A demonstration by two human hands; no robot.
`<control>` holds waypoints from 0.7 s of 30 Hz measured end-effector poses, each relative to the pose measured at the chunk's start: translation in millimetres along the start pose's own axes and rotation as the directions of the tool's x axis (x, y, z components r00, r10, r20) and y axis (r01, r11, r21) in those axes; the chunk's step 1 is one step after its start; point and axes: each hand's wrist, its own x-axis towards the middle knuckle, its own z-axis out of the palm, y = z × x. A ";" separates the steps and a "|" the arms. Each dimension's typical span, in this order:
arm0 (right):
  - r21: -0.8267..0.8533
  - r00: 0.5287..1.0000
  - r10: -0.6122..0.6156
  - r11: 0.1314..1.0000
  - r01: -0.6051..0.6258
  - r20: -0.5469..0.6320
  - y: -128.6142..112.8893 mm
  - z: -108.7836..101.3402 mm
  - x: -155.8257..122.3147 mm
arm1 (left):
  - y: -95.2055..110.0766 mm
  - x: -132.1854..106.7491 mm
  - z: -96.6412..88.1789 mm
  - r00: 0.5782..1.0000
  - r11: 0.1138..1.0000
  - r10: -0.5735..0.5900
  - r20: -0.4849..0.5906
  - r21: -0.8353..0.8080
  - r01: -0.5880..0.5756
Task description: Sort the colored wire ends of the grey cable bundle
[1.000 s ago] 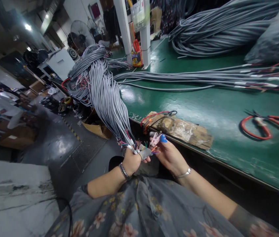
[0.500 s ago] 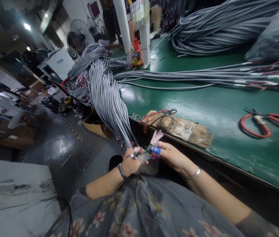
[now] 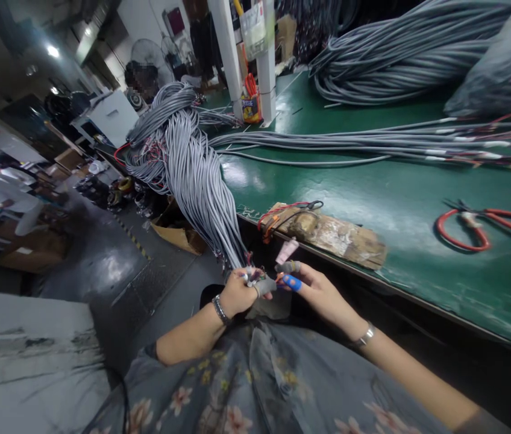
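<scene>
My left hand (image 3: 240, 294) is closed around the stripped end of a grey cable, with thin coloured wires (image 3: 260, 275) showing by its grey-covered thumb. Facing it, my right hand (image 3: 321, 295) pinches a few of the thin wires between a blue-wrapped thumb and a grey-covered finger. A pale pink strip (image 3: 287, 251) sticks up beside that finger; whether it is held there I cannot tell. The big bundle of grey cables (image 3: 203, 175) drapes over the bench edge and ends just beyond my left hand.
On the green bench (image 3: 418, 193) lie a worn wooden block (image 3: 341, 238) with cords tied to it, red-handled pliers (image 3: 467, 229), a row of grey cables (image 3: 328, 144) and a large coil (image 3: 400, 60). A cardboard box (image 3: 176, 232) stands on the floor below.
My right hand has shifted slightly right, away from my left hand, and its fingers have opened a little around the wires. My left hand stays almost in place.
</scene>
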 end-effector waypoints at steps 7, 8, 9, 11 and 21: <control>0.167 0.995 0.059 0.985 -0.044 -0.086 5.6 14.7 -1.2 | 2.5 2.1 -2.4 0.998 0.999 0.032 0.056 -0.008 -0.031; 0.151 0.996 0.055 0.988 -0.045 -0.065 3.4 15.8 0.0 | 2.4 1.8 -4.4 0.995 0.999 0.041 0.092 0.021 -0.043; 0.132 0.998 0.055 0.990 -0.049 -0.038 1.1 16.5 1.4 | 1.9 1.3 -6.4 0.991 0.997 0.047 0.122 0.050 -0.054; 0.101 0.998 0.056 0.993 -0.056 0.003 -2.6 17.3 4.1 | 0.2 -0.1 -9.2 0.989 0.994 0.049 0.141 0.090 -0.062; 0.205 0.984 0.113 0.975 -0.083 -0.137 1.0 26.2 4.0 | 6.4 -1.4 2.1 0.995 0.985 -0.018 -0.101 -0.171 0.001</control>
